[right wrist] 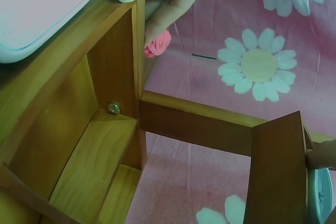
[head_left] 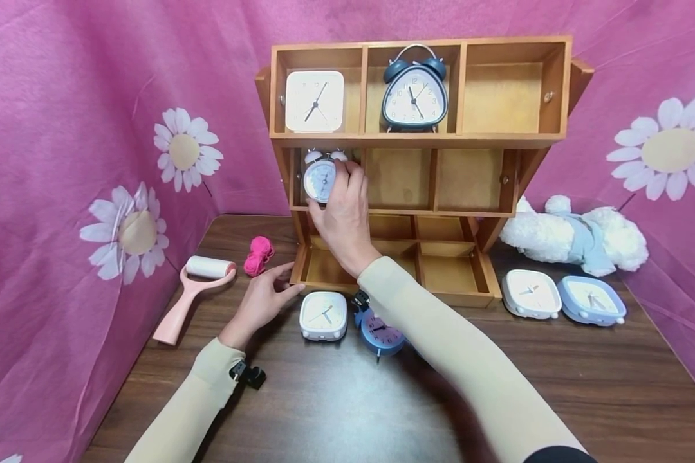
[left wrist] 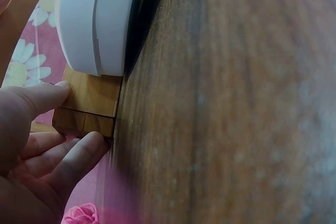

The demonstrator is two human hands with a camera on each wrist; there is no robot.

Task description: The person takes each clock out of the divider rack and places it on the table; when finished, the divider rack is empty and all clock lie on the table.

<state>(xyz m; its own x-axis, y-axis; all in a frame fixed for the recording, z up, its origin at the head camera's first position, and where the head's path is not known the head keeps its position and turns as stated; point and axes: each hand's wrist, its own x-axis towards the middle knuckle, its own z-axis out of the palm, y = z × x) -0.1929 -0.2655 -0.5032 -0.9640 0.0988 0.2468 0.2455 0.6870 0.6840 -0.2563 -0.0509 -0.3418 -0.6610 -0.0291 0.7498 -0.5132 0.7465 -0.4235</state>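
Observation:
My right hand [head_left: 346, 215] holds a small white twin-bell alarm clock [head_left: 322, 181] at the left compartment of the wooden shelf's [head_left: 423, 136] middle tier. Its thumb is at the clock's lower edge and its fingers at the right side. In the right wrist view only part of the clock [right wrist: 323, 195] shows at the right edge. My left hand [head_left: 263, 299] grips the shelf's bottom front-left corner [left wrist: 86, 98], thumb on one face and fingers on the other. Just right of it, a white square clock [head_left: 323, 315] lies face up.
A white square clock [head_left: 315, 101] and a dark twin-bell clock [head_left: 414, 99] stand on the top tier. Around the shelf lie a blue clock [head_left: 382, 334], white clock [head_left: 531, 294], light-blue clock [head_left: 592, 300], plush toy [head_left: 579, 235], pink yarn [head_left: 259, 255] and lint roller [head_left: 179, 308].

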